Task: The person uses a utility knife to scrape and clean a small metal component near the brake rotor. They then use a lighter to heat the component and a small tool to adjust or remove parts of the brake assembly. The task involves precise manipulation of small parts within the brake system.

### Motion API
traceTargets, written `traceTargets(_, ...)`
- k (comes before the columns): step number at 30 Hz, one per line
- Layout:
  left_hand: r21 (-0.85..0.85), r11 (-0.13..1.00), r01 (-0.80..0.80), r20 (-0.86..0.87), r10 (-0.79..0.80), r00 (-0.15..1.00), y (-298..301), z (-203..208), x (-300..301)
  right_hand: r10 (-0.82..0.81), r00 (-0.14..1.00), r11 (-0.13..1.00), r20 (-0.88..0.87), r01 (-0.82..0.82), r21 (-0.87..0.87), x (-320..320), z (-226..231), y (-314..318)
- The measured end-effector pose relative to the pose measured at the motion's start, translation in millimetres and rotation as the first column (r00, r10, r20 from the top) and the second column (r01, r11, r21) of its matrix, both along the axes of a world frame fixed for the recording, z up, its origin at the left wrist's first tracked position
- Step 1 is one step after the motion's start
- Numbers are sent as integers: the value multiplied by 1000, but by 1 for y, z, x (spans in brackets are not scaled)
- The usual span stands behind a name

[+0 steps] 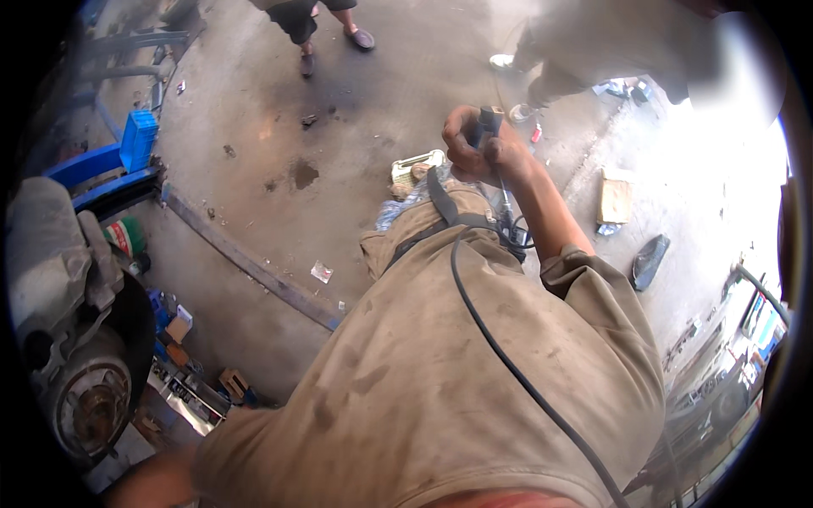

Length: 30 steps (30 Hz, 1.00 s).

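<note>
My right hand (481,151) is raised in front of my waist, its fingers closed around a small dark block-shaped piece (490,121) with a tan end. I cannot make out exactly what that piece is. A thin pale cord or rod (506,193) hangs below the hand toward my dark belt (440,222). Across my stained tan shirt runs a black cable (517,372). Only a blurred part of my left arm (157,481) shows at the lower left; its hand lies outside the picture, on the side of a large grey machine part (55,254) with a round rusty hub (95,405).
One person's legs (326,25) stand ahead; another person (610,42), blurred, bends at upper right. Blue metal frames (102,161) and a long metal rail (246,254) lie left. On the concrete floor are a cardboard piece (616,196), a dark bottle-like object (650,262) and litter.
</note>
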<state>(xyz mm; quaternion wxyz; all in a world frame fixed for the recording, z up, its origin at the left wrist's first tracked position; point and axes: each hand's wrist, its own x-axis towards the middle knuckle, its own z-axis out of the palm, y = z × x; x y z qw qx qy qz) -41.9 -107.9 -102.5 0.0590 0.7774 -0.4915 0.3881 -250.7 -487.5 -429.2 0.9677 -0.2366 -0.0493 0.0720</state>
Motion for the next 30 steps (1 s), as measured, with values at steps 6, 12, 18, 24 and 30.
traceTargets(6, -304, 728, 614, -183, -678, 712, -72, -131, -126, -11, 1000, 1000, 20, 11, 10, 21, 33, 64)
traceTargets(12, -666, 746, 29, -699, -637, 323, -135, -202, -138, -65, 998, 965, -21, 57, -256, 28, 64, 91)
traceTargets(18, -617, 771, -158, -787, -600, 144, -108, -223, -135, -80, 997, 930, -22, 67, -361, 30, 70, 102)
traceTargets(24, -608, 757, -239, -791, -605, 93, -102, -221, -138, -99, 995, 840, 3, 86, -535, 31, 73, 102)
traceTargets(30, -564, 793, -230, -819, -573, 33, -97, -222, -136, -128, 992, 711, -12, 83, -698, 31, 80, 100)
